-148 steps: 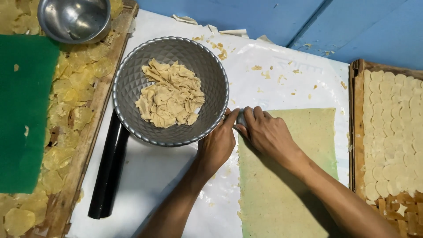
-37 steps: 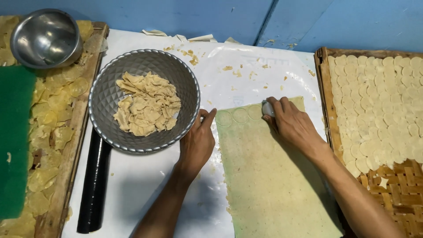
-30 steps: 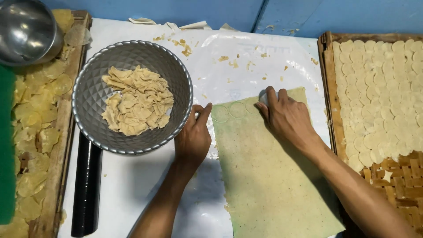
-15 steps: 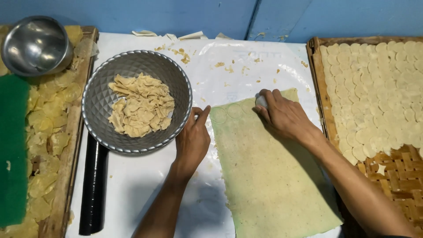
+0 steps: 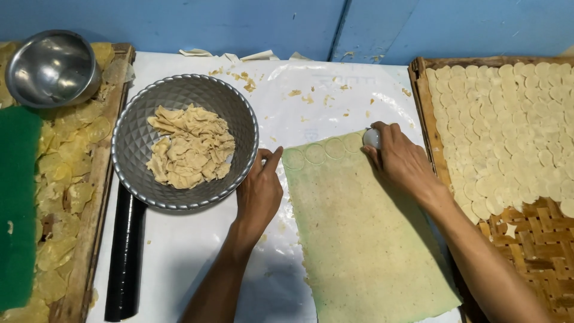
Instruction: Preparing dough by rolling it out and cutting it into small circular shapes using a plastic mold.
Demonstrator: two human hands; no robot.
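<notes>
Now the right hand point(image 5: 402, 162) clasps a small round white cutter point(image 5: 371, 138), pressing it on the far corner of the thin, grainy rectangular dough sheet point(image 5: 359, 233). Flat and unclenched, the left hand point(image 5: 259, 192) steadies the sheet's near-left edge, beside a faceted metal bowl point(image 5: 185, 96) of ragged dough scraps point(image 5: 190, 145).

A blue wall point(image 5: 239, 24) runs across the top of the view, its paint scuffed in places, with a dark vertical seam point(image 5: 339, 30) splitting it into two panels. Below it the table point(image 5: 179, 257) is covered in a white, slightly glossy sheet that catches soft, even light with only faint shadows. What lies under the sheet cannot be made out, perhaps wood. No floor or window shows.
</notes>
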